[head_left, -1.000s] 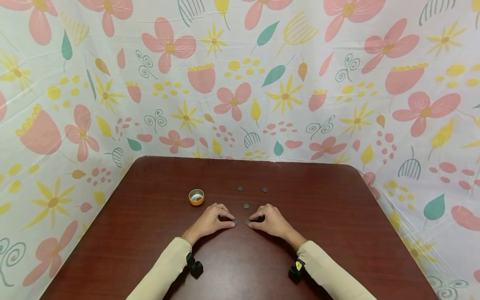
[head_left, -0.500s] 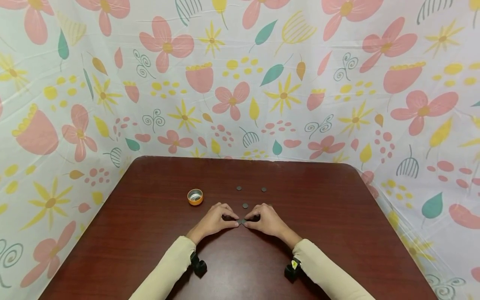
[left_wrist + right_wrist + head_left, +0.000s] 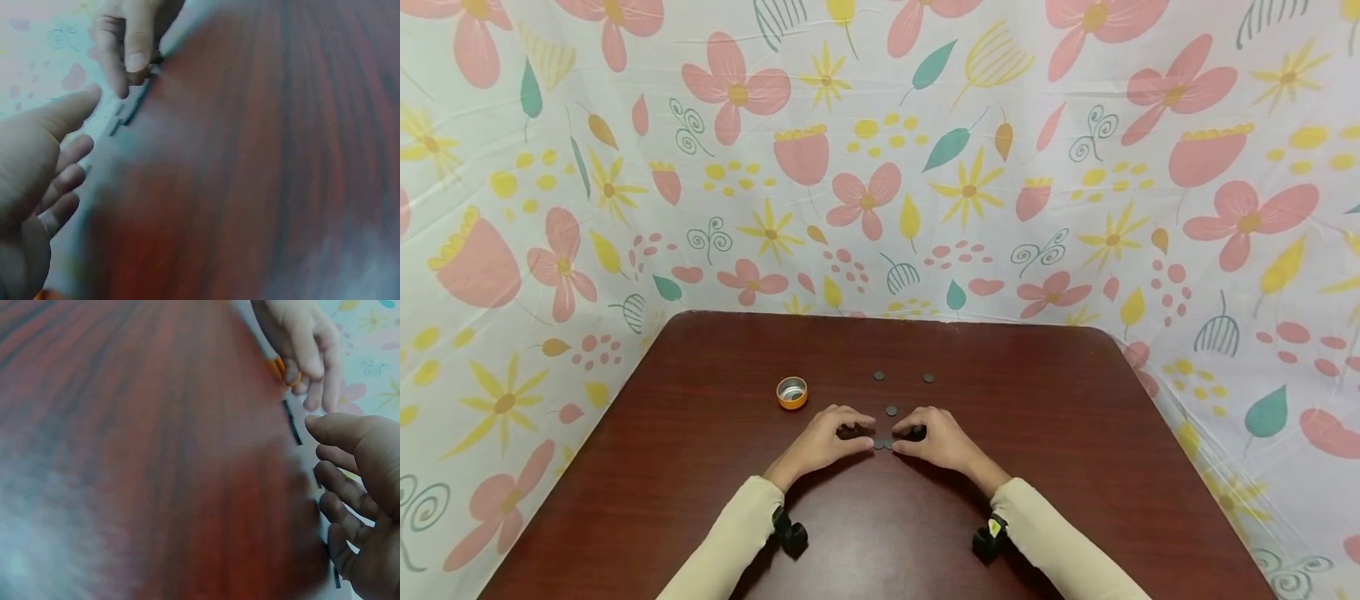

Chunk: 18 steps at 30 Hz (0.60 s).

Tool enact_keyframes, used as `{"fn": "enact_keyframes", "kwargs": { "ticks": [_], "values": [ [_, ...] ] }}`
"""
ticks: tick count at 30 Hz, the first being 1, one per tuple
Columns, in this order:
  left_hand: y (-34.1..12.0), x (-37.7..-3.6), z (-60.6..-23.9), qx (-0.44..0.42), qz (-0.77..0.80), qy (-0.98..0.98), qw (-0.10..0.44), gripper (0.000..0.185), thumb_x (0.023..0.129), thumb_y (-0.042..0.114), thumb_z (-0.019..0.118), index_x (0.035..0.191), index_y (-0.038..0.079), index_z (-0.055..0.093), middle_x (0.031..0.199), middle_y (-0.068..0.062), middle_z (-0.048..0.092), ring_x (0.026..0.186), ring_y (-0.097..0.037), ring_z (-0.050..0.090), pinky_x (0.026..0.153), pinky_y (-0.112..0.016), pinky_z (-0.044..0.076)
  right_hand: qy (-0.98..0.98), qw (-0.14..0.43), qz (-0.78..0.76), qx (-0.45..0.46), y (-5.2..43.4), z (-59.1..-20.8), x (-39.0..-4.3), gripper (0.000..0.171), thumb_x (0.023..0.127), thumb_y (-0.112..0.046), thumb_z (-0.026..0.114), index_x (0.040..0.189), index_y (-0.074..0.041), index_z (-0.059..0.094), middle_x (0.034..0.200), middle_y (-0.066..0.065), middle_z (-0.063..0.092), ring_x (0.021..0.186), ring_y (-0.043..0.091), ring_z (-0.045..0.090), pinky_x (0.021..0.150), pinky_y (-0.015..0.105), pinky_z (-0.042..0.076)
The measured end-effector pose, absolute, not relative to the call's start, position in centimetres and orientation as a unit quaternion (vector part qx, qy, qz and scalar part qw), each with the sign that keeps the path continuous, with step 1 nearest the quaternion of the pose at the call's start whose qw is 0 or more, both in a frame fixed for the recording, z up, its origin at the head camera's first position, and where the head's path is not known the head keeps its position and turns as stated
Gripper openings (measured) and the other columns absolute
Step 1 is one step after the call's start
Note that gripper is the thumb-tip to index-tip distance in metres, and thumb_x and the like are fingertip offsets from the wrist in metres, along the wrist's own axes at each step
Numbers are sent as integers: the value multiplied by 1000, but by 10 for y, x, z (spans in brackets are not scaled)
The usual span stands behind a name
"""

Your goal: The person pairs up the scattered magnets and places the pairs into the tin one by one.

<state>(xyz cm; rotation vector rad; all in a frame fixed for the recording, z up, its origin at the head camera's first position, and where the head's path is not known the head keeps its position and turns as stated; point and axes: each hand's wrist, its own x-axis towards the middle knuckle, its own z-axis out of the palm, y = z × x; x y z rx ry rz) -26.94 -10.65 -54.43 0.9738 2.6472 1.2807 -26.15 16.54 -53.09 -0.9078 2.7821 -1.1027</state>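
Dark red wood-grain table (image 3: pixel 1075 467) with small dark discs. Left hand (image 3: pixel 823 442) and right hand (image 3: pixel 936 440) resting fingertip to fingertip, fingers loosely bent, thumbs touching a pair of discs (image 3: pixel 883 444) lying side by side between them. Three more discs (image 3: pixel 891 411) just beyond; orange cap (image 3: pixel 792 392) farther left. No legible writing anywhere.

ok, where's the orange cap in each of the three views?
Head: orange cap sits on the table, left of the left hand.
Left wrist: only a blurred orange sliver at the bottom left corner, likely the cap; cannot tell for sure.
Right wrist: orange cap at top, partly behind the left hand's fingers.
Shared landmark: the dark discs between the hands.
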Motion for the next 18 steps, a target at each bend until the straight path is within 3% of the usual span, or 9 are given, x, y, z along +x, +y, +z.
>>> {"fn": "enact_keyframes", "kwargs": {
  "ticks": [4, 10, 11, 15, 18],
  "values": [
    [-123, -268, -529, 292, 451, 843, -24, 49, 94, 43, 75, 135, 18, 68, 121, 2, 71, 109, -17, 64, 92, -39, 54, 885, 3, -374, -279, 166, -527, -264, 26, 90, -29, 81, 111, -14, 79, 103, -6, 72, 92, 10, 67, 78, 29, 56],
    [-160, -278, -517, 233, 480, 836, -131, 55, 89, 36, 82, 139, 24, 64, 136, -3, 65, 128, -28, 57, 101, -54, 50, 878, 17, -393, -273, 156, -524, -266, 33, 89, -34, 82, 115, -14, 79, 106, -4, 70, 89, 13, 65, 74, 30, 55],
    [-165, -280, -518, 221, 482, 837, -137, 57, 88, 36, 82, 141, 24, 63, 141, -5, 62, 133, -29, 54, 103, -55, 48, 876, 23, -396, -273, 153, -524, -266, 34, 89, -34, 82, 115, -13, 79, 106, -3, 70, 88, 16, 65, 73, 32, 56],
    [-184, -285, -526, 182, 493, 841, -132, 67, 87, 36, 84, 147, 21, 57, 153, -11, 51, 145, -31, 42, 108, -59, 43, 878, 36, -395, -268, 143, -529, -265, 34, 87, -38, 83, 113, -16, 80, 109, -2, 72, 110, 27, 65, 84, 42, 58],
    [-193, -287, -533, 160, 498, 844, -117, 71, 87, 36, 84, 149, 16, 55, 154, -13, 48, 145, -34, 41, 110, -61, 40, 884, 33, -383, -266, 138, -532, -264, 32, 86, -38, 85, 111, -18, 81, 107, -5, 73, 117, 26, 61, 90, 44, 55]
  ]
}}
